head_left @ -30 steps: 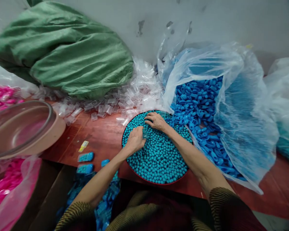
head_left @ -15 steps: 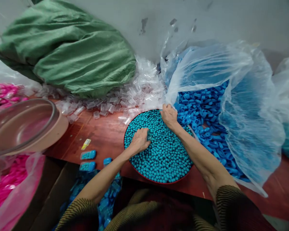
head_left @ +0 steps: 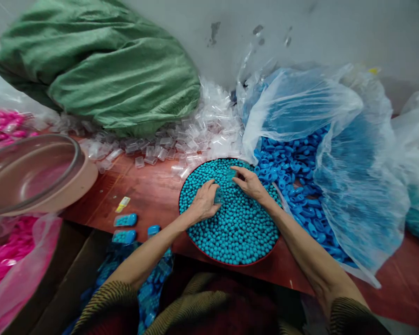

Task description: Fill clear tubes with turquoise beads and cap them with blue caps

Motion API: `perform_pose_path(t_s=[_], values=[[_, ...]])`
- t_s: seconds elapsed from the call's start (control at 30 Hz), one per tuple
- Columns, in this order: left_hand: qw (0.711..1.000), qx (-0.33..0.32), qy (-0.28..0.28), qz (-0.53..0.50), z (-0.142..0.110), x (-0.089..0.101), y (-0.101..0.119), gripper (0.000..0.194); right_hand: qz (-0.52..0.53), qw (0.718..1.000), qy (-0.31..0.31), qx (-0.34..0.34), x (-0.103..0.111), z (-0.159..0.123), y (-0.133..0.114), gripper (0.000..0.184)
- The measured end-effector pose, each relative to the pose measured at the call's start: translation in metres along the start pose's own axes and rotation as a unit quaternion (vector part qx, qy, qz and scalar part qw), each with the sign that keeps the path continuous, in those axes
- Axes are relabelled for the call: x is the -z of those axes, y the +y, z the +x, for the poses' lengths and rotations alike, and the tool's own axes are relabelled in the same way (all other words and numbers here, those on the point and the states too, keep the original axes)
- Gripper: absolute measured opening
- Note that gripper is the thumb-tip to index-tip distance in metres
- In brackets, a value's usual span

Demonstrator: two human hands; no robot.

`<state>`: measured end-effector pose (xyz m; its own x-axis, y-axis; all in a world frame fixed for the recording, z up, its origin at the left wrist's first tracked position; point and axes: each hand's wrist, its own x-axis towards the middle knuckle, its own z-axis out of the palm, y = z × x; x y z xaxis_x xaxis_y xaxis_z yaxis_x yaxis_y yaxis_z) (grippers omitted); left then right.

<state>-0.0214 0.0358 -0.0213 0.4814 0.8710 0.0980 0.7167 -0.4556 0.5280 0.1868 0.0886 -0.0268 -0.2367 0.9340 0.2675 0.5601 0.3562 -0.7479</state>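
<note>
Red table, grey wall; left grip, right grip, both half-curled round clear cases.

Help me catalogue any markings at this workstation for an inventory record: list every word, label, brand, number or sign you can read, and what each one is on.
No readable text anywhere.
Small yellow-and-white piece on the table: too small to tell whether anything is printed.
Yellow spot by the top of the plastic bag: too blurred to read.
Blue-capped containers and green sack: no legible lettering.
</note>
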Motion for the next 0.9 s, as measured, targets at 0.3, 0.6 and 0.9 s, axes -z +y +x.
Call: perform_pose_path(t_s=[0.3, 0.6, 0.9], values=[[0.991, 0.021, -0.011, -0.134, 0.009, 0.003, 0.012, 0.058, 0.035, 0.998, -0.003, 0.048, -0.026, -0.029, -0.023, 0.021], [0.995, 0.016, -0.038, -0.091, 0.005, 0.0, -0.002, 0.081, -0.085, 0.988, -0.079, 0.105, -0.024, -0.043, -0.013, 0.025], [0.994, 0.095, 0.045, 0.025, -0.011, 0.029, -0.005, 0.05, -0.09, 0.982, -0.068, 0.155, -0.033, 0.028, -0.038, 0.028]])
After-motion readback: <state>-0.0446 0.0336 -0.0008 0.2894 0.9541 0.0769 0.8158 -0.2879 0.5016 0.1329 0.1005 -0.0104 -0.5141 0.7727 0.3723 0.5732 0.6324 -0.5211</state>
